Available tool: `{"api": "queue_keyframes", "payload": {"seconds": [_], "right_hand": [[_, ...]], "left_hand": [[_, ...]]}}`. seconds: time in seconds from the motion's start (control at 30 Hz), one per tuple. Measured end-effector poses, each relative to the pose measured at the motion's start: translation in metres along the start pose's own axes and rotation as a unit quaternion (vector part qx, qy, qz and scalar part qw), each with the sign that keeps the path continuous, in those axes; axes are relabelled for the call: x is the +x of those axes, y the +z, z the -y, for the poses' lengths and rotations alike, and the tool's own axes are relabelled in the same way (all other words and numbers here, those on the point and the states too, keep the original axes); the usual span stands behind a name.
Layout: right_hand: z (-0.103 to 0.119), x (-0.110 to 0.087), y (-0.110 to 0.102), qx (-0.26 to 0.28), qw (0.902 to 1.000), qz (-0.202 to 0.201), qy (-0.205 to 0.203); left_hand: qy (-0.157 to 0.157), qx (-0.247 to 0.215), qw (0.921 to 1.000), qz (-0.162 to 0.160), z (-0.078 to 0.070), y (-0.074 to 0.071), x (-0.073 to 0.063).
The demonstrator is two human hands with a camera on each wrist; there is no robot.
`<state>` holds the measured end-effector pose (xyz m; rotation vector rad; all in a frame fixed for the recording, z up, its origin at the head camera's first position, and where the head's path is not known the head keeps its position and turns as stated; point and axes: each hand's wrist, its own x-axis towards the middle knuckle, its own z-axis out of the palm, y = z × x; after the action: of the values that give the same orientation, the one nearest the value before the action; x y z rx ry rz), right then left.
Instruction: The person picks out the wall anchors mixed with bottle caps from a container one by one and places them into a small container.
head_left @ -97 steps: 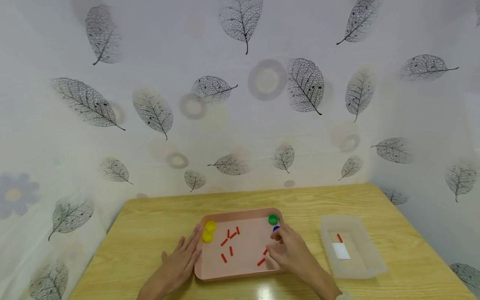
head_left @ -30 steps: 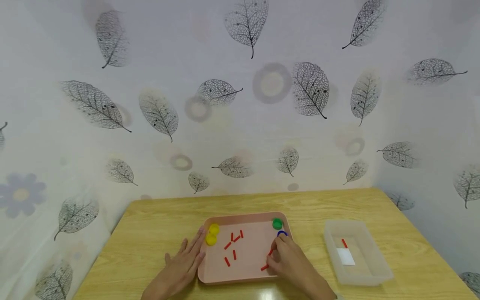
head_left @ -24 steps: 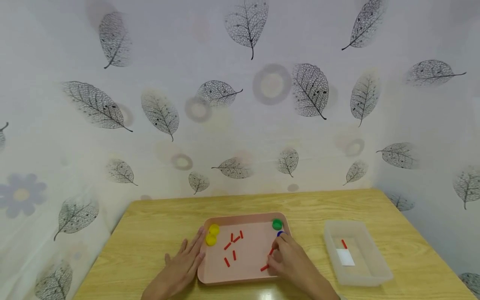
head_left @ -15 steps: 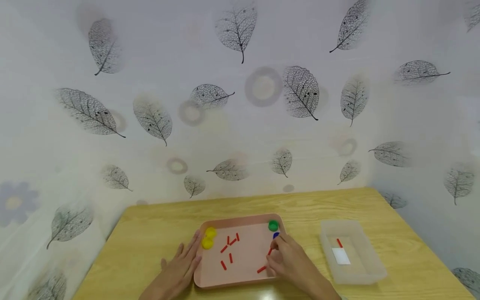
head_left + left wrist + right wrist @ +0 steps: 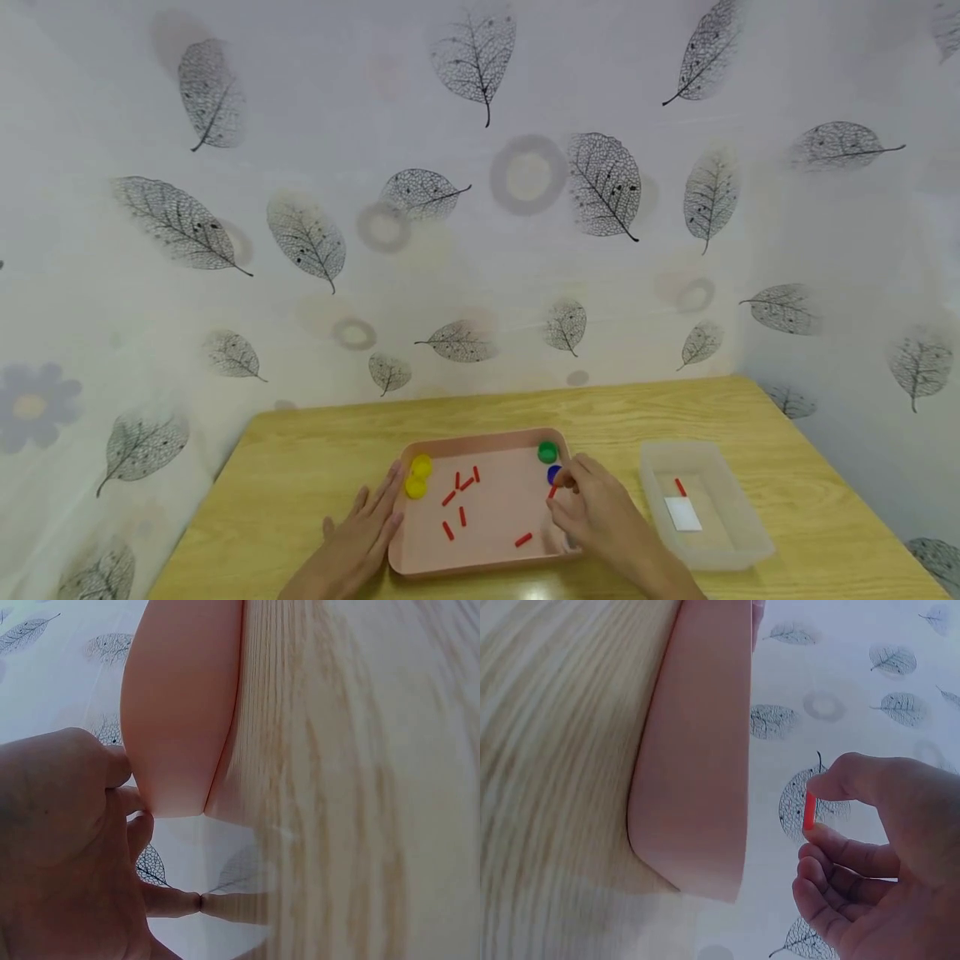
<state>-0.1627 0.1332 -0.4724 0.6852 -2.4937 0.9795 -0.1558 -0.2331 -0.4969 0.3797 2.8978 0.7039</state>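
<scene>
My right hand [image 5: 606,512] pinches a short red stick [image 5: 808,810] between thumb and index fingertip, lifted above the right side of the pink tray [image 5: 506,508]. The other fingers are curled, as the right wrist view shows. My left hand [image 5: 358,537] lies along the tray's left edge, its fingertips touching the wall. Several loose red sticks [image 5: 462,517] are scattered over the left half of the tray, and one red stick [image 5: 523,540] lies at the front right. Close to my right fingertips is a blue round cap-like piece [image 5: 554,475], with a green one [image 5: 547,452] behind it.
Two yellow round pieces [image 5: 417,486] lie at the tray's left end. Right of the tray stands a translucent plastic box [image 5: 738,533] with a red stick [image 5: 680,487] and a white label-like patch [image 5: 682,514]. A leaf-patterned cloth [image 5: 450,250] rises behind the wooden table [image 5: 315,433].
My right hand has picked up a red stick from the tray's right side and moved slightly up and right with it. My left hand stays at the tray's edge.
</scene>
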Motion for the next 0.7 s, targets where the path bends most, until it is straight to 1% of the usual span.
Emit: {"api": "queue_keyframes", "payload": {"seconds": [0.13,0.3,0.53,0.7], "right_hand": [[-0.006,0.001,-0.008,-0.003,0.9998,-0.021,-0.006],[-0.01,0.003,-0.02,-0.007,0.9994,-0.028,0.017],[-0.02,0.005,-0.034,-0.051,0.9972,-0.05,0.023],[-0.024,0.005,-0.042,-0.068,0.9957,-0.049,0.04]], "left_hand": [[-0.002,0.004,1.0,-0.001,-0.001,0.0,0.0],[0.001,0.01,0.9999,-0.008,-0.001,0.0,-0.001],[0.004,0.009,0.9999,-0.009,-0.001,-0.001,-0.002],[0.004,0.005,1.0,-0.006,-0.001,-0.001,-0.001]]}}
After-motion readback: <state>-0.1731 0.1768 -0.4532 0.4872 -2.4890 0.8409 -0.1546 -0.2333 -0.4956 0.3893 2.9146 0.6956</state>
